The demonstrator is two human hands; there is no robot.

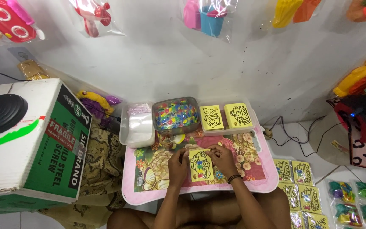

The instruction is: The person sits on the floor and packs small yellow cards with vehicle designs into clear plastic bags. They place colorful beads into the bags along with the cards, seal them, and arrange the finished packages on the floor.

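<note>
Head view, left to right. Cardboard box (30, 140), white top and green side, sits far left with a black round-based object (1, 112) on top. Next to it is the small pink tabletop (198, 193) with a floral surface. Along its back edge: clear tray of plastic bags (137, 125), clear tub of mixed coloured bits (176, 115), then a tray holding two yellow picture cards (225, 116). A small glass (166, 138) stands just in front of the tub.

Left hand (178, 163) rests on the tabletop at the left edge of a yellow card with a vehicle outline (201, 165), fingers curled against that edge. Right hand (223, 159) is on the card's right and upper side, fingers bent over the top corner; probably pinching something there, but it's too small to tell. Card lies flat at tabletop centre, between both hands, touched by both. Black band on the right wrist.

Right of the tabletop, on the tiled floor: rows of bagged yellow cards (299, 186), then bagged coloured packets (356, 199) far right. Bagged toys (202, 15) hang on the wall above.
</note>
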